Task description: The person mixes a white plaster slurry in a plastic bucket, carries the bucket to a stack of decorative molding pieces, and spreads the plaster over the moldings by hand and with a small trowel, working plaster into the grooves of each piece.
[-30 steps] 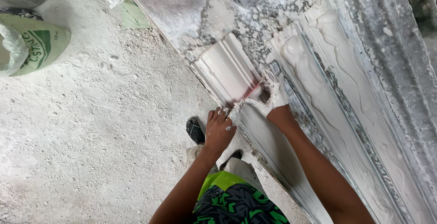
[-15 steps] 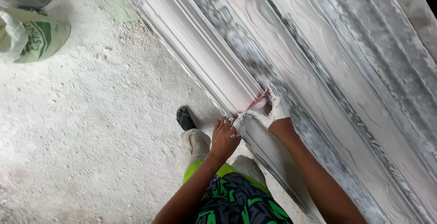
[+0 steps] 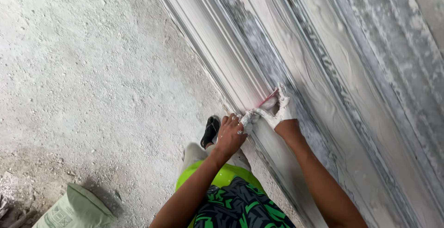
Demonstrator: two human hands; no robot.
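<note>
Both hands are down on the moulding [image 3: 231, 66], a long white plaster profile running diagonally along the bench [image 3: 370, 117]. Ahead of the hands it looks crisp and clean, ridges sharp; the short run behind them, toward the person, seems duller and rougher, so by my reading most of the length is shaped and that near stretch is left. The right hand [image 3: 280, 110], caked white, is closed around a pink tool [image 3: 269, 99] pressed against the profile, probably a template, though plaster hides much of it. The left hand [image 3: 230, 134] sits just beside, fingers curled on the lower edge, steadying. A sack [image 3: 76, 209] lies on the floor [image 3: 92, 80].
</note>
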